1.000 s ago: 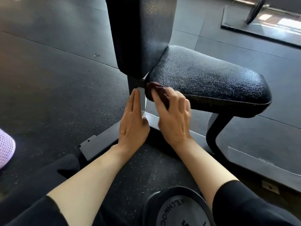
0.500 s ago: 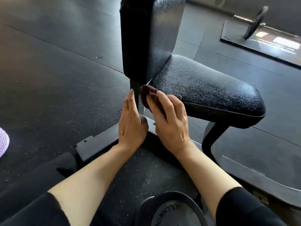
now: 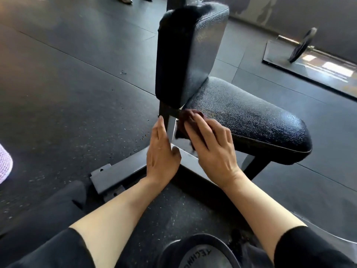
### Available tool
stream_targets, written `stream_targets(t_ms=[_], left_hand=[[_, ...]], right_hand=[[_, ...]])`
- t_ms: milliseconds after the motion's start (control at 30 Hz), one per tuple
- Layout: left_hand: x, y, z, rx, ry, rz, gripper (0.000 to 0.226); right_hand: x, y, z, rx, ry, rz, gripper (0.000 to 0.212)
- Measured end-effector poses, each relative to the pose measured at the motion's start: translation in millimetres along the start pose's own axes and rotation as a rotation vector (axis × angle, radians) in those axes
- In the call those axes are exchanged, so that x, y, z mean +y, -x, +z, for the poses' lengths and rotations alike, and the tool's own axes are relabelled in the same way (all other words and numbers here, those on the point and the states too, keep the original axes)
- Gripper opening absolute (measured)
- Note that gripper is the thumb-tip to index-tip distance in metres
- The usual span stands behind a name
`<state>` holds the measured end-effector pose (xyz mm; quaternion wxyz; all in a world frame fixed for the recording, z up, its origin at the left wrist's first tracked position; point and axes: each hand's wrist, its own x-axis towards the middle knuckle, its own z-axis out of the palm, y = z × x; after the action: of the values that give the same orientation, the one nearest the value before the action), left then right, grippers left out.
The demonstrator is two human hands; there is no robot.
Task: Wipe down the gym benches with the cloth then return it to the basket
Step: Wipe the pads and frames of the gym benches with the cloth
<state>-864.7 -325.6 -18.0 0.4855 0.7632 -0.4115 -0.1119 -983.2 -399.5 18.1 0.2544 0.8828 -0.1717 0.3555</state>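
A black padded gym bench stands in front of me, with its seat (image 3: 251,117) to the right and its upright back pad (image 3: 189,55) above. My right hand (image 3: 212,149) holds a dark maroon cloth (image 3: 186,115) against the seat's rear corner, where the seat meets the metal post (image 3: 172,128). Most of the cloth is hidden under my fingers, and a small piece hangs below my palm. My left hand (image 3: 161,157) rests flat with straight fingers against the left side of the post. A pink mesh basket (image 3: 4,163) shows at the left edge.
The bench's steel base bar (image 3: 116,175) lies on the black rubber floor. A round weight plate (image 3: 197,254) sits close at the bottom of the view. A barbell (image 3: 301,45) rests on a platform at the far right. Someone's shoes (image 3: 125,0) are at the top.
My right hand has slid the cloth from the seat's side edge up to its rear corner by the post. My left hand stays on the post. The view has tilted upward.
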Motion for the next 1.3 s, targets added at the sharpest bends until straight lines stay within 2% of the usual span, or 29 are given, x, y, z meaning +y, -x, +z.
stream_targets(t_ms=[133, 300, 367, 533, 600, 700, 733, 867, 900, 933, 967, 1033, 1200, 1233, 1300], left_hand=[[3, 2, 4, 0.029, 0.008, 0.058, 0.081], [4, 7, 7, -0.041, -0.054, 0.189, 0.091], [3, 6, 7, -0.040, -0.092, 0.238, 0.091], [16, 8, 9, -0.034, -0.221, 0.486, 0.081], [28, 15, 19, -0.063, -0.268, 0.601, 0.074], [52, 34, 42, -0.134, -0.286, 0.721, 0.072], [60, 40, 50, -0.161, -0.292, 0.753, 0.073], [87, 49, 75, -0.244, -0.352, 0.868, 0.077], [93, 49, 81, -0.256, -0.370, 0.890, 0.078], [99, 49, 87, -0.267, -0.388, 0.907, 0.079], [106, 49, 93, -0.276, -0.404, 0.919, 0.079], [118, 49, 105, -0.288, -0.438, 0.941, 0.081], [143, 42, 131, -0.274, -0.541, 1.014, 0.085], [147, 41, 137, -0.273, -0.563, 1.022, 0.085], [153, 40, 147, -0.261, -0.577, 1.015, 0.080]], right_hand=[[-15, -25, 15, -0.200, 0.018, 0.101, 0.048], [-3, 12, -1, -0.127, 0.002, 0.132, 0.045], [4, 18, -3, -0.124, -0.003, 0.164, 0.049], [27, 38, -18, -0.167, 0.007, 0.239, 0.059], [39, 55, -31, -0.157, 0.021, 0.319, 0.057], [65, 77, -44, -0.190, 0.043, 0.306, 0.047], [74, 87, -50, -0.179, 0.054, 0.324, 0.043], [99, 123, -73, 0.039, 0.063, 0.688, 0.061], [102, 128, -72, 0.085, 0.052, 0.716, 0.054], [105, 133, -67, 0.105, 0.044, 0.680, 0.040], [107, 137, -62, 0.105, 0.033, 0.629, 0.036], [109, 152, -51, 0.068, 0.018, 0.601, 0.050], [116, 180, -59, 0.241, 0.005, 1.113, 0.042], [119, 177, -61, 0.276, -0.011, 1.153, 0.043], [120, 167, -60, 0.321, -0.096, 1.110, 0.048]])
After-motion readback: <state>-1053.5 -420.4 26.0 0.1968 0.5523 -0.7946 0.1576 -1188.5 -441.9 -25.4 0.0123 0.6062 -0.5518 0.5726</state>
